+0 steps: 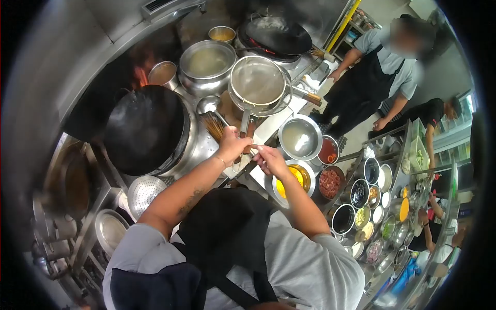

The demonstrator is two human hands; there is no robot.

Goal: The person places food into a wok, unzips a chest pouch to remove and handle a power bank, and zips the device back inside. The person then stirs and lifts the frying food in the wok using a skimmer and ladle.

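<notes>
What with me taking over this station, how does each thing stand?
Near wok: upright, no food visible.
Far wok: orange glow beneath.
Flame: lit.
Large pot: uncovered, cloudy liquid inside.
Mesh strainer: no food visible.
Ladle: handle gripped by the left hand.
Right hand: fingers curled.
Meat: raw-looking, uncovered.

From the wearer's chest, the front wok [147, 129] is sitting between 10 and 11 o'clock, the large pot [208, 70] at 12, and the mesh strainer [258, 81] just past 12, with the rear wok [279, 39] lying beyond. The perforated strainer [146, 197] is resting between 9 and 10, the bowl of liquid [300, 137] between 1 and 2, and the meat container [330, 182] between 2 and 3.
</notes>
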